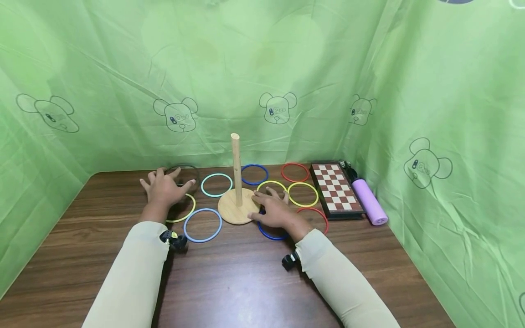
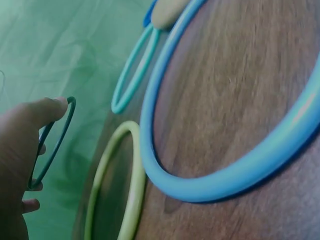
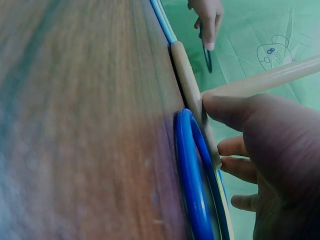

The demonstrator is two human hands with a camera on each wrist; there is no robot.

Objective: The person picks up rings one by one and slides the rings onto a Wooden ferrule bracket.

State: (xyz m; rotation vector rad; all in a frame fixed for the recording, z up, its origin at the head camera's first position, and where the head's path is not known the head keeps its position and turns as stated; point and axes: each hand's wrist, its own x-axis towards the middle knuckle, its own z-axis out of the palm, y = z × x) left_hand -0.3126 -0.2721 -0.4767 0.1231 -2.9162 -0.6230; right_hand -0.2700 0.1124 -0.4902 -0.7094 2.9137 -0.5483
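Worktop (image 1: 229,278) before green curtain (image 1: 229,68). Dark ring (image 2: 60,140) in left grip (image 1: 163,187), thumb and fingers clamped on it; right grip (image 1: 274,209) touching stand base (image 1: 229,213), fingers apart.

Post (image 1: 237,173) and round base (image 1: 229,211): pale bare wood, smooth, matt. Light-blue ring (image 2: 200,190), near left: looks like plastic, smooth, glossy, pale highlight along its curve. Dark-blue ring (image 3: 189,160), near right: plastic-looking, glossy. Dark ring (image 2: 56,149), far left: smooth; material hard to judge, small and blurred. Tabletop (image 1: 229,282): brown wood grain, satin, shiny on near side. Backdrop (image 1: 238,77): cloth, creased, slight sheen. Sleeves (image 1: 129,278): matt cloth. Purple cylinder (image 1: 369,200), right: smooth.
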